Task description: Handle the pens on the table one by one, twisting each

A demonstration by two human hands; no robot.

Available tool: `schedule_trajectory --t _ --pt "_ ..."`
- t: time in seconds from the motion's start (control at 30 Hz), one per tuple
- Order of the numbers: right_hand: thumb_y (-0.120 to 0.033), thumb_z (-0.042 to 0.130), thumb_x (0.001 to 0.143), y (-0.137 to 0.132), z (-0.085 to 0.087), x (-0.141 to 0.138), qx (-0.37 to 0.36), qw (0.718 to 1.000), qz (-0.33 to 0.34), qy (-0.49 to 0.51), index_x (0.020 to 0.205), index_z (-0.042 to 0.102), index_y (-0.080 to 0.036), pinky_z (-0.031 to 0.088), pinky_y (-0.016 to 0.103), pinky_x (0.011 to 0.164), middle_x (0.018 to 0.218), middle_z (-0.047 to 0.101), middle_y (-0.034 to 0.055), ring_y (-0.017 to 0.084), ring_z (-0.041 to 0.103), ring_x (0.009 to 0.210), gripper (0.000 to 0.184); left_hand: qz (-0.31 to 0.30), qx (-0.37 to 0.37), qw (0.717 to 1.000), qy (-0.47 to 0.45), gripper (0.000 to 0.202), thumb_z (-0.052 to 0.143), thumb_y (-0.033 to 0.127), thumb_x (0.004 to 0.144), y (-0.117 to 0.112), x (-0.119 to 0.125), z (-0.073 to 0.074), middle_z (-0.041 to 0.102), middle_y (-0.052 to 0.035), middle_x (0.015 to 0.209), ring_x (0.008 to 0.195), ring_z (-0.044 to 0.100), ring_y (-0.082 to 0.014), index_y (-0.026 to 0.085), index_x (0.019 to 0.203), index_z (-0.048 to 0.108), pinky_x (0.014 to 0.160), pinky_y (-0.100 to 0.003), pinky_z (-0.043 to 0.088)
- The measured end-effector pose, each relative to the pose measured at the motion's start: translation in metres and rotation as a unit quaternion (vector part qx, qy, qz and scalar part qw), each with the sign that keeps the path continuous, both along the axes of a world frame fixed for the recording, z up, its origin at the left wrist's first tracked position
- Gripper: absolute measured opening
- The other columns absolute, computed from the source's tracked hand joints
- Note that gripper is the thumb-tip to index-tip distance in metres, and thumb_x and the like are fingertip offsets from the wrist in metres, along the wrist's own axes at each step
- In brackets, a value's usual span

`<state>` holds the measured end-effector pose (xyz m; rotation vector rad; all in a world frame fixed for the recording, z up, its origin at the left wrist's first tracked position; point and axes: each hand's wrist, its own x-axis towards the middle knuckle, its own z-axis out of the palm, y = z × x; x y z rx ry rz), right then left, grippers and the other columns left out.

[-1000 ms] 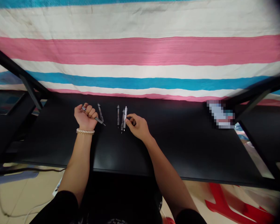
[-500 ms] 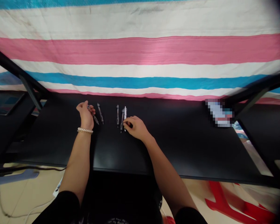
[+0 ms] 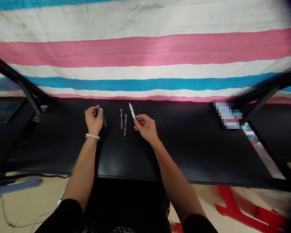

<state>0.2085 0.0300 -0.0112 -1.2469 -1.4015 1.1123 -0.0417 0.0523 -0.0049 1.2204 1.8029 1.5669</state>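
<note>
No lettering can be read. The white pen (image 3: 132, 111) in the right hand (image 3: 146, 128) shows no legible marking. Neither does the dark pen (image 3: 98, 106) in the left hand (image 3: 94, 120), nor the two dark pens (image 3: 123, 122) lying between the hands. At two o'clock from the hands, the flat item (image 3: 228, 115) is blurred into coloured blocks and cannot be read. At six o'clock, the white print on the black shirt (image 3: 122, 213) is cut off by the frame edge and cannot be read.
</note>
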Motion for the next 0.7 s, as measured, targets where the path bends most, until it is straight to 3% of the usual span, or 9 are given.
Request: schedule_trajectory --t 0.07,0.13,0.2,0.27,0.4,0.5,0.63,0.7 --pt "-0.045 0.075 0.079 -0.003 0.005 -0.004 -0.013 0.997 0.033 0.07 0.093 0.068 -0.019 0.052 0.028 0.053 0.075 0.067 0.0017 0.014 0.064 0.059 0.029 -0.038 0.029 0.995 -0.09 0.033 0.073 0.043 0.082 -0.004 0.014 0.008 0.072 -0.0118 0.105 0.098 0.071 -0.0218 0.017 0.102 0.067 0.091 -0.038 0.057" --pt "-0.046 0.079 0.077 -0.007 0.01 -0.008 0.003 0.994 0.072 0.084 0.09 0.072 -0.019 0.051 0.027 0.055 0.075 0.069 0.0021 0.013 0.063 0.061 0.03 -0.139 0.005 0.966 -0.22 0.042 0.075 0.048 0.082 -0.01 0.028 0.016 0.074 -0.0109 0.102 0.092 0.074 -0.0217 0.018 0.111 0.066 0.084 -0.039 0.06" --pt "-0.044 0.079 0.079 -0.01 0.013 -0.01 0.023 0.992 0.095 0.077 0.087 0.075 -0.02 0.049 0.027 0.056 0.076 0.069 0.0017 0.011 0.06 0.062 0.026 -0.208 -0.02 0.933 -0.292 0.042 0.079 0.049 0.079 -0.015 0.038 0.022 0.075 -0.0088 0.092 0.086 0.075 -0.0218 0.017 0.103 0.068 0.08 -0.038 0.061" --pt "-0.043 0.078 0.08 -0.011 0.013 -0.012 0.032 0.992 0.094 0.077 0.085 0.077 -0.02 0.047 0.027 0.057 0.076 0.069 0.0012 0.011 0.059 0.062 0.024 -0.237 -0.024 0.912 -0.334 0.038 0.083 0.047 0.076 -0.019 0.044 0.024 0.075 -0.0072 0.086 0.085 0.076 -0.0215 0.016 0.093 0.07 0.083 -0.038 0.062" --pt "-0.043 0.08 0.079 -0.009 0.009 -0.014 0.042 0.992 0.053 0.103 0.086 0.077 -0.021 0.048 0.027 0.058 0.078 0.069 0.0015 0.011 0.06 0.064 0.023 -0.244 -0.022 0.888 -0.389 0.032 0.085 0.04 0.077 -0.02 0.05 0.023 0.078 -0.0093 0.097 0.095 0.076 -0.0213 0.016 0.095 0.072 0.091 -0.037 0.06" --pt "-0.048 0.081 0.077 -0.009 0.007 -0.019 0.046 0.992 0.024 0.112 0.088 0.077 -0.022 0.051 0.027 0.058 0.08 0.069 0.0016 0.011 0.061 0.064 0.028 -0.235 -0.024 0.88 -0.411 0.029 0.085 0.035 0.077 -0.02 0.055 0.023 0.078 -0.0094 0.097 0.094 0.076 -0.0207 0.017 0.095 0.071 0.089 -0.035 0.061" --pt "-0.061 0.067 0.086 -0.012 0.006 -0.027 -0.021 0.987 0.07 0.146 0.094 0.076 -0.02 0.049 0.024 0.046 0.068 0.068 0.0003 0.01 0.059 0.051 0.043 -0.21 0.004 0.878 -0.431 0.024 0.084 0.032 0.079 -0.022 0.059 0.026 0.077 -0.0071 0.095 0.091 0.076 -0.0205 0.019 0.093 0.07 0.087 -0.036 0.061" --pt "-0.06 0.063 0.089 -0.013 0.005 -0.029 -0.023 0.987 0.071 0.142 0.093 0.077 -0.02 0.048 0.024 0.042 0.064 0.066 -0.0003 0.01 0.056 0.046 0.042 -0.193 0.014 0.881 -0.433 0.023 0.084 0.033 0.079 -0.022 0.061 0.025 0.077 -0.0062 0.094 0.091 0.076 -0.0204 0.019 0.092 0.071 0.088 -0.036 0.061"
